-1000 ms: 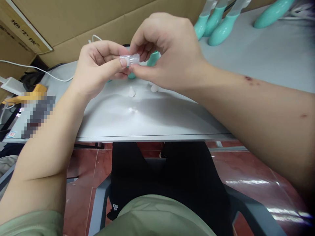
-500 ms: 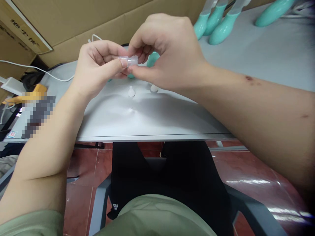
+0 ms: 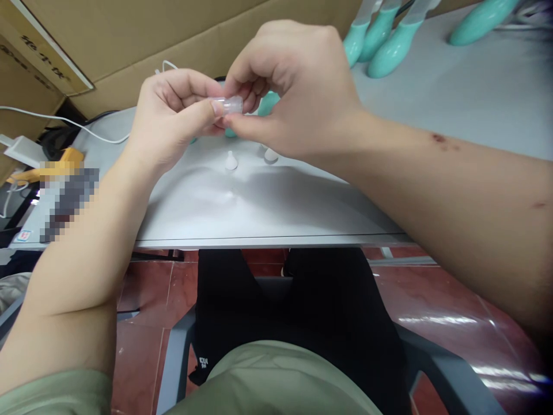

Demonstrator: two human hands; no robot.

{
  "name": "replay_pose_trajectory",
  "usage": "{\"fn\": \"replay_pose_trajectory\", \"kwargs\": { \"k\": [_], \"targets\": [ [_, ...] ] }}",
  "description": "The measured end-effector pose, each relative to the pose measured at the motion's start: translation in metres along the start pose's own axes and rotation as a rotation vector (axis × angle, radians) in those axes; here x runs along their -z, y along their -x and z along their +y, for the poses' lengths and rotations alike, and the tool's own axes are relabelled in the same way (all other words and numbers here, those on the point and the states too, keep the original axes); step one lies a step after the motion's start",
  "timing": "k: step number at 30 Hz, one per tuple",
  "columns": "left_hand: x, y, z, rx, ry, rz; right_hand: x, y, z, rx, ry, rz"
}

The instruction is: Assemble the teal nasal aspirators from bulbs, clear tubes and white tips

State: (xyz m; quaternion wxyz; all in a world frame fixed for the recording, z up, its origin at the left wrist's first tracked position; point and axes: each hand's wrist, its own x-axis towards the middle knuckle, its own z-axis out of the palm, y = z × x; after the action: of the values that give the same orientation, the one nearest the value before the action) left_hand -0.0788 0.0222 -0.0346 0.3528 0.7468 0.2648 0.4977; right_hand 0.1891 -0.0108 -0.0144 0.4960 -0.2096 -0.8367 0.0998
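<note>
A short clear plastic tube [image 3: 233, 105] lies level between my two hands, above the table. My left hand [image 3: 177, 112] pinches its left end between thumb and fingers. At its right end, the thumb and curled fingers of my right hand [image 3: 294, 86] are closed around it; what the fingertips touch there is partly hidden. Below the hands, a small white cone-shaped piece [image 3: 231, 161] stands on the table, with a second white piece [image 3: 271, 155] to its right. A turquoise bulb [image 3: 268, 104] shows partly behind my right hand.
Several turquoise bulbs with clear tips [image 3: 382, 52] stand at the back right, and another turquoise bulb [image 3: 481, 23] lies farther right. Cardboard [image 3: 173, 34] walls the back of the table [image 3: 268, 219]. A yellow tool [image 3: 71, 157] and a white cable [image 3: 64, 118] are at left.
Both hands stay nearly in place around the clear tube. The tube looks very slightly turned; the view has shifted a little.
</note>
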Motion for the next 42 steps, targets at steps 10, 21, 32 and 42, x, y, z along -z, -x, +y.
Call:
{"fn": "replay_pose_trajectory", "kwargs": {
  "k": [10,21,32,42],
  "targets": [
    [-0.006,0.007,0.015,0.007,-0.043,0.017,-0.005,-0.003,-0.003,-0.036,0.006,0.010],
    [0.006,0.003,0.000,0.009,-0.047,0.044,-0.004,-0.006,-0.001,-0.060,-0.106,0.051],
    [0.003,-0.002,-0.026,-0.066,-0.339,0.247,-0.008,-0.017,0.005,-0.162,-0.236,0.219],
    [0.009,0.002,-0.027,0.093,-0.451,0.049,-0.012,-0.017,0.031,0.011,-0.094,0.192]
  ]
}}
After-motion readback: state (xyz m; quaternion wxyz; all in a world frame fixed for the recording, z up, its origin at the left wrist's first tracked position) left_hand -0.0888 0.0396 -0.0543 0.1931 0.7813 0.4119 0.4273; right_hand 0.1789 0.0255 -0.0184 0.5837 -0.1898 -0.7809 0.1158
